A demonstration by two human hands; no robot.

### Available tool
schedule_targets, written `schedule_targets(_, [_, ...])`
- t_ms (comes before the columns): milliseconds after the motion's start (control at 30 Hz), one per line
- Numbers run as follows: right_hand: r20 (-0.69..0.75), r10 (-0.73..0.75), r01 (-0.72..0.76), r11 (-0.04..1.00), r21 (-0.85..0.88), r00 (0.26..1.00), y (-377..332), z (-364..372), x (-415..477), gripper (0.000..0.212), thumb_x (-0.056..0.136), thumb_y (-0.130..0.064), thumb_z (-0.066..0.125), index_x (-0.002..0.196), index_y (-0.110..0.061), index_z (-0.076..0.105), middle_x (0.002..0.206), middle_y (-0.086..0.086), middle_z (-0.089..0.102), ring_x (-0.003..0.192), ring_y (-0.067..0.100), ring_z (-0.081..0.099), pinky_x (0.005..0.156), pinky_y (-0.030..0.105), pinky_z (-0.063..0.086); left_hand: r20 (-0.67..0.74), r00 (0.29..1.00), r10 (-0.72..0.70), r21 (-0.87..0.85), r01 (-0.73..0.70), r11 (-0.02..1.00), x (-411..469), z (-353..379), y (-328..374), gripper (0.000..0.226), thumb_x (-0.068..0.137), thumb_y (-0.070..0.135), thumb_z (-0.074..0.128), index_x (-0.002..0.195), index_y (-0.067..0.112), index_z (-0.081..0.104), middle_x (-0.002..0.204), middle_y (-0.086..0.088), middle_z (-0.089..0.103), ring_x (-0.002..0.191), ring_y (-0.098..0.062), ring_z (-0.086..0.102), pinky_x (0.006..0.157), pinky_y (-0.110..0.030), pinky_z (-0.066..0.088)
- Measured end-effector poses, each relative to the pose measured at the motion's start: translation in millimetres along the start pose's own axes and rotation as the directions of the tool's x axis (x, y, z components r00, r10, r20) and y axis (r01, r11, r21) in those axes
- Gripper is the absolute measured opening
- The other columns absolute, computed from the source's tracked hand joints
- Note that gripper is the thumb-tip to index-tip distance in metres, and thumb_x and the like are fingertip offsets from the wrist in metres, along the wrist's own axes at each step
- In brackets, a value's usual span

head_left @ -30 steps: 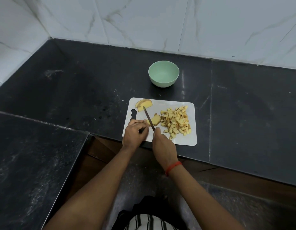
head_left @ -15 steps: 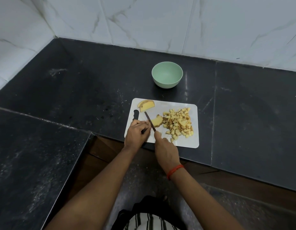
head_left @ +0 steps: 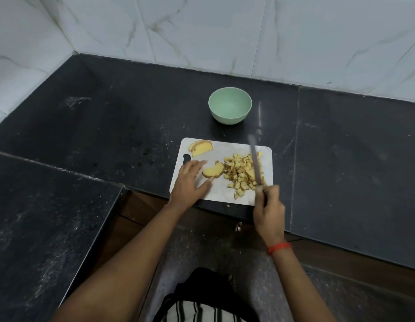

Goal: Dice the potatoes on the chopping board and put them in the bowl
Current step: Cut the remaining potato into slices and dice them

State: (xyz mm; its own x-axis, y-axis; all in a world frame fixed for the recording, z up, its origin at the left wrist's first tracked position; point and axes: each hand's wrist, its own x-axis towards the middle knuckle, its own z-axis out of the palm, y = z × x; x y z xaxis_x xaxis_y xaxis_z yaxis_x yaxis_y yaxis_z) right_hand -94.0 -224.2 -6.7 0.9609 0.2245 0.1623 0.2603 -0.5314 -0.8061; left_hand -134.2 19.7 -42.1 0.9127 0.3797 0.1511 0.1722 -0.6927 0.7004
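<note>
A white chopping board [head_left: 225,191] lies at the counter's front edge. A pile of diced potato [head_left: 242,173] covers its right half. A potato slice [head_left: 213,170] lies in the middle, and two more slices [head_left: 200,148] sit at the board's far left corner. My left hand [head_left: 190,182] rests flat on the board with fingers straight, its thumb tip beside the middle slice. My right hand [head_left: 268,205] grips the handle of a knife [head_left: 255,162], whose blade is raised over the diced pile. An empty pale green bowl [head_left: 229,106] stands behind the board.
The board sits on a black stone counter [head_left: 109,126] that wraps round to the left. White marble tiles [head_left: 202,31] form the back and left walls. Brown cabinet wood [head_left: 141,212] shows below the counter edge.
My right hand has swung the knife from the middle slice rightward over the diced pile. My left hand has let go of the slice and opened flat on the board.
</note>
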Motion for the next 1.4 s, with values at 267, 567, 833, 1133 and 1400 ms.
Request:
schedule_targets(267, [-0.050, 0.050, -0.047, 0.997, 0.063, 0.997, 25.5, 3.9, 30.5, 0.017, 0.105, -0.028, 0.048, 0.095, -0.016, 0.042, 0.074, -0.001, 0.060, 0.065, 0.024, 0.062, 0.051, 0.038, 0.045, 0.414, 0.894, -0.171, 0.496, -0.064, 0.866, 57.8, 6.2, 57.2, 0.069, 0.093, 0.046, 0.069, 0.150, 0.027, 0.036, 0.140, -0.009, 0.037, 0.124, -0.033, 0.043, 0.096, -0.045, 0.047])
schedule_targets(567, [-0.035, 0.014, -0.013, 1.000, 0.016, 0.999, 26.8, 4.7, 30.7, 0.017, 0.105, -0.032, 0.045, 0.094, -0.021, 0.039, 0.068, -0.005, 0.056, 0.056, 0.009, 0.054, 0.043, 0.030, 0.036, 0.422, 0.863, -0.277, 0.506, 0.029, 0.862, 72.2, 15.4, 61.4, 0.045, 0.095, 0.026, 0.061, 0.136, 0.012, 0.046, 0.137, -0.013, 0.043, 0.121, -0.034, 0.043, 0.093, -0.045, 0.048])
schedule_targets(833, [-0.051, -0.007, 0.007, 1.000, 0.014, 0.999, 31.3, 7.4, 32.4, 0.017, 0.105, -0.032, 0.046, 0.093, -0.024, 0.036, 0.069, 0.003, 0.060, 0.056, 0.024, 0.060, 0.041, 0.039, 0.044, 0.071, 0.975, -0.211, 0.160, 0.198, 0.967, 49.9, 41.0, 53.3, 0.019, 0.096, 0.010, 0.058, 0.114, 0.012, 0.062, 0.123, -0.007, 0.048, 0.105, -0.026, 0.055, 0.089, -0.038, 0.052])
schedule_targets(1133, [-0.045, 0.016, -0.014, 0.999, 0.036, 0.999, 33.0, 7.3, 33.0, 0.017, 0.105, -0.030, 0.047, 0.094, -0.021, 0.037, 0.069, -0.001, 0.059, 0.055, 0.016, 0.057, 0.042, 0.032, 0.037, 0.275, 0.952, -0.134, -0.113, 0.171, 0.979, 70.1, 10.9, 96.9, 0.043, 0.085, 0.009, 0.073, 0.125, 0.025, 0.068, 0.119, 0.008, 0.068, 0.099, -0.007, 0.064, 0.075, -0.018, 0.049])
schedule_targets(1400, [-0.061, 0.010, -0.006, 0.997, 0.078, 0.998, 34.9, 5.9, 34.7, 0.016, 0.104, -0.027, 0.048, 0.094, -0.017, 0.040, 0.069, -0.003, 0.058, 0.056, 0.015, 0.058, 0.042, 0.039, 0.043, 0.088, 0.911, -0.404, 0.151, 0.389, 0.909, 31.9, -45.7, 30.4, 0.050, 0.083, 0.003, 0.079, 0.127, 0.023, 0.067, 0.117, 0.003, 0.057, 0.093, -0.014, 0.062, 0.083, -0.023, 0.056])
